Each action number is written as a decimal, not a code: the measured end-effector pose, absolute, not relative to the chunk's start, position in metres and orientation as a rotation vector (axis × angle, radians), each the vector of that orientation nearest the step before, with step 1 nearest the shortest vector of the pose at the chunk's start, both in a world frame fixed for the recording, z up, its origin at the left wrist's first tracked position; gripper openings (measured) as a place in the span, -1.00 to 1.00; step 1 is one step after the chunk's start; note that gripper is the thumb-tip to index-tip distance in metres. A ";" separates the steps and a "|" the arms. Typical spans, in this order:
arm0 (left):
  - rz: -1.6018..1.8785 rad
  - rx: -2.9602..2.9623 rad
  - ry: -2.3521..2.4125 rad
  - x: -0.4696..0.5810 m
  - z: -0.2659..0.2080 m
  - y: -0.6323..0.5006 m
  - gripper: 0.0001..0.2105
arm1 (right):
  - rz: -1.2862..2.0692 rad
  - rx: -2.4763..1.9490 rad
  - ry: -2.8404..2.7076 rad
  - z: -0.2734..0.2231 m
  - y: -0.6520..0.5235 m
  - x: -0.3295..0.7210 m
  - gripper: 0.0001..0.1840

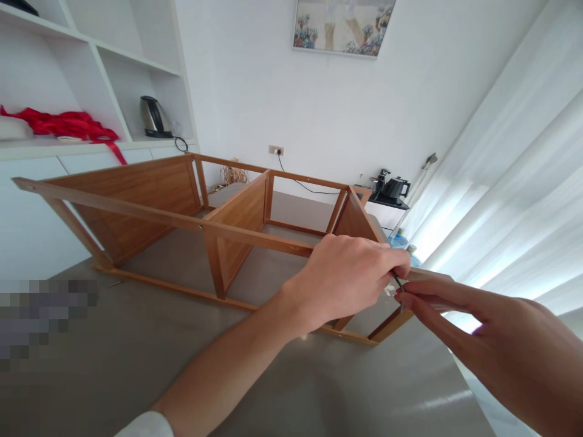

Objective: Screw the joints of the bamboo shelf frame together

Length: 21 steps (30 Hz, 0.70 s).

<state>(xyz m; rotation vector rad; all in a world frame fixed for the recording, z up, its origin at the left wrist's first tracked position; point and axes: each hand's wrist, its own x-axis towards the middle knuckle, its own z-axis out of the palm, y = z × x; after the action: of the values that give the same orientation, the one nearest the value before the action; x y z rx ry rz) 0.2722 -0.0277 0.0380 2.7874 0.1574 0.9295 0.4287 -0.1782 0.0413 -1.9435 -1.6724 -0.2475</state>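
A wooden shelf frame (255, 235) with brown panels lies on its side on a grey table (191, 370). Over its right end, my left hand (344, 273) is closed, its fingertips at the upper end of a thin, bent metal rod that looks like a hex key (401, 289). My right hand (473, 318) pinches the lower part of the same rod between thumb and fingers. The two hands nearly meet beside the frame's corner. My left hand hides part of the top rail and whatever lies under its palm.
White shelving (102, 73) at the left holds a metal kettle (153, 116) and red cloth (68, 124). A black kettle (395, 188) stands on a cabinet at the back right. A white curtain (514, 158) hangs at the right. A small metal piece (115, 283) lies near the frame's left end.
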 end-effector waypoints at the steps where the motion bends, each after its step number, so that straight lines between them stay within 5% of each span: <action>1: 0.930 2.786 0.153 0.272 0.038 -0.028 -0.83 | -0.270 -1.951 -1.709 0.040 -0.180 0.432 -0.81; 21: 0.981 2.784 0.240 0.276 0.035 -0.030 -0.83 | -0.262 -2.043 -1.759 0.051 -0.185 0.417 -0.78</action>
<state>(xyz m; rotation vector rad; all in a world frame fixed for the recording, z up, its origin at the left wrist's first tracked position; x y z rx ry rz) 0.2760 -0.0303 0.0350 2.7842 0.2398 0.9808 0.4173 -0.1851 0.0513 -2.0432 -1.7591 -0.2624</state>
